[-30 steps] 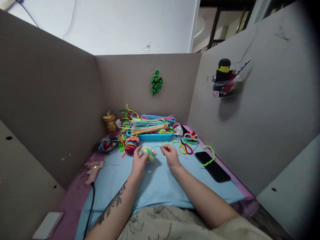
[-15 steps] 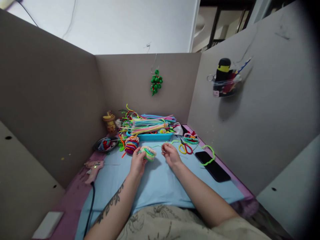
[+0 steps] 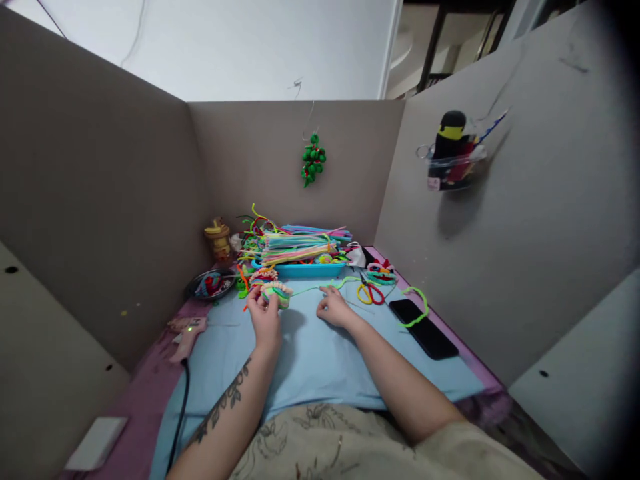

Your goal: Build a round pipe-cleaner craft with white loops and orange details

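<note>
Bare blue mat (image 3: 320, 360) lies open nearer than the hands. Beyond them a tray (image 3: 300, 270) and scissors (image 3: 370, 293) crowd; a phone (image 3: 424, 319) lies right.

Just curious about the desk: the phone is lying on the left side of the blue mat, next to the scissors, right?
Not quite. The head view shows the phone lying on the right side of the blue mat, not the left. The rest holds: it lies next to the scissors.

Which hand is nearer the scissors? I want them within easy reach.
Right. The right hand rests just left of the scissors; the left hand is farther left.
</note>
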Tool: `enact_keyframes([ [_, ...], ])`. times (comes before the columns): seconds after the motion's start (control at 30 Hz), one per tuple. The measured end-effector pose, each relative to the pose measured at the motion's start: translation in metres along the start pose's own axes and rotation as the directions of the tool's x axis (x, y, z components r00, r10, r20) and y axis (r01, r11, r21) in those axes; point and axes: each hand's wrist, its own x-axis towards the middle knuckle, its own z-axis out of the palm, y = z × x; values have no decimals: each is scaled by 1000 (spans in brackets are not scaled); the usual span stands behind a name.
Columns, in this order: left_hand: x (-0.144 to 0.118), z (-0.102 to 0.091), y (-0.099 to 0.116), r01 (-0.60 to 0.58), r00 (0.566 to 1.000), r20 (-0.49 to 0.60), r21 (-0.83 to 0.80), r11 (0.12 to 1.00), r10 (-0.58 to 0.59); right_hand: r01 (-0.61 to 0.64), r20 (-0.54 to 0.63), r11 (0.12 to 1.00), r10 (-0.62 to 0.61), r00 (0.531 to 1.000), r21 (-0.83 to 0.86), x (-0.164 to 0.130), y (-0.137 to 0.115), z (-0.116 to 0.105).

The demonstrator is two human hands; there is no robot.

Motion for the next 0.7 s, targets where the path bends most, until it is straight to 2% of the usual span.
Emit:
enact_keyframes([
  [0.07,0,0,-1,4,1000,4,0,1000,-4,-43,26,996,45,999,-80,1,-6,3],
  [0.23,0,-1,-2,33,999,4,18,999,-33,-47,99,987,63,993,-153,0,0,-12],
  [0.27,0,-1,-2,34,999,5,22,999,-34,-57,69,985,69,995,-160,0,1,-15],
  [0.33,1,-1,-3,35,999,6,26,999,-35,-83,-62,989,76,995,-121,-1,2,-18],
  [0.37,1,-1,-3,36,999,6,24,999,-37,-81,-143,995,73,987,-50,-2,1,-20],
  [0.43,1,-1,-4,44,999,7,21,999,-45,-29,-247,973,87,965,227,-3,-2,-25],
  [0.47,1,-1,-4,50,999,6,20,999,-50,11,-239,910,97,966,414,-5,-4,-28],
  [0.5,1,-1,-4,57,998,7,21,998,-57,44,-194,799,92,977,600,-7,-7,-32],
  [0.57,1,0,-3,72,997,9,29,997,-72,56,-70,500,9,998,864,-13,-14,-38],
  [0.63,1,0,-3,83,997,5,37,996,-83,47,-18,264,-110,994,964,-21,-22,-42],
  [0.7,1,0,-3,83,997,0,42,996,-83,27,-1,138,-187,982,990,-29,-29,-41],
])
